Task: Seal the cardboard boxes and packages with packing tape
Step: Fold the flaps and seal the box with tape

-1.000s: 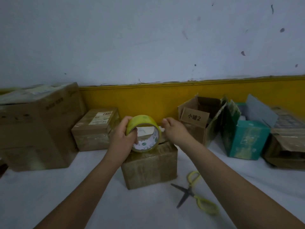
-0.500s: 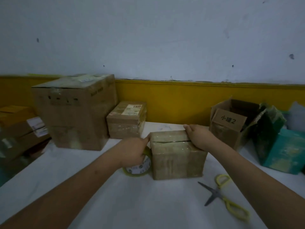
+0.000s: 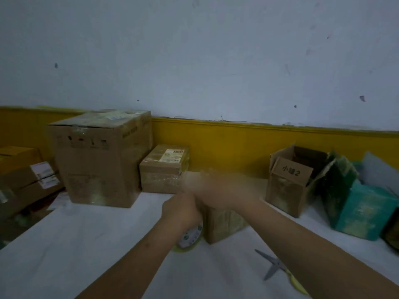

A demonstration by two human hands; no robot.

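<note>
The open box (image 3: 289, 182) on your right only shows a dark inside, so I can't tell what's in it. The small box (image 3: 224, 225) sits mid-tabletop (image 3: 86, 244). The tape roll (image 3: 190, 237) stands on its rim just beside the box's left side, core face toward you, with your left hand (image 3: 181, 210) gripping its top. Your right hand (image 3: 220, 190) has swept left across the box top since half a second ago. It's too blurred to tell its grip.
</note>
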